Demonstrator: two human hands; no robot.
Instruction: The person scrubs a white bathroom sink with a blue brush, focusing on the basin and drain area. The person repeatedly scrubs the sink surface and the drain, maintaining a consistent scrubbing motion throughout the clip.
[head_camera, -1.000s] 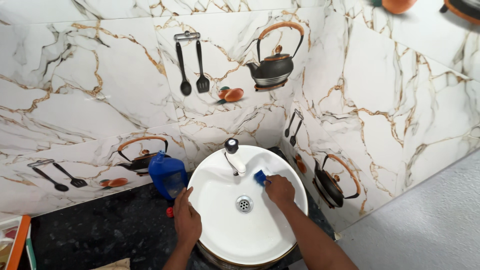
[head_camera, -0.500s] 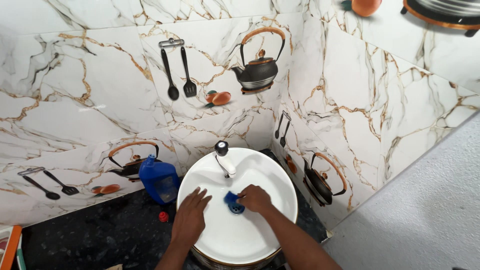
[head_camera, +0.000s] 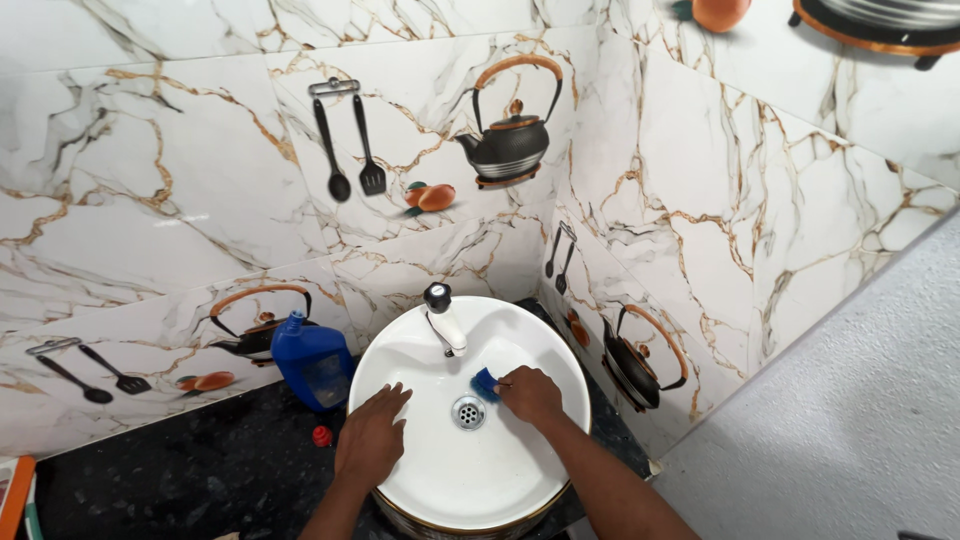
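A home kitchen corner: round white basin (head_camera: 470, 480), dark stone counter (head_camera: 180, 470), marble tiles (head_camera: 180, 200) printed with kettles and utensils.

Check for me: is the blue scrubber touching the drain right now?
Apart. The head view shows a strip of white basin between the blue scrubber, held in the right hand, and the drain.

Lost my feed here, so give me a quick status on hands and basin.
Right hand grips blue scrubber beside drain. Left hand flat on white basin rim. Tap clear.
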